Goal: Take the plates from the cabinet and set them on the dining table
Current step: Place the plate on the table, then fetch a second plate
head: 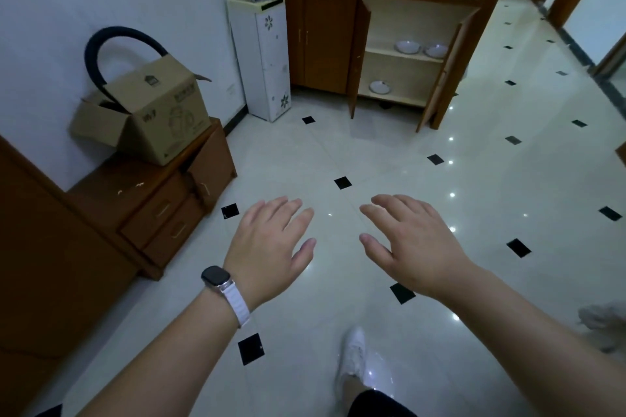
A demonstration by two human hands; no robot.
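Observation:
A wooden cabinet (399,0) stands at the far side of the room with both lower doors swung open. Two white plates (408,46) (436,50) sit side by side on its upper shelf. A third white plate (380,87) lies on the bottom shelf at the left. My left hand (271,247), with a watch on its wrist, and my right hand (410,244) are stretched out in front of me over the floor, fingers straight and spread, holding nothing. Both hands are well short of the cabinet. No dining table is in view.
A white floor-standing unit (261,57) stands left of the cabinet. On the left, a low wooden drawer chest (162,206) carries an open cardboard box (159,112) with a black hoop. The shiny tiled floor (389,152) stretches between me and the cabinet. My white shoe (352,355) is below.

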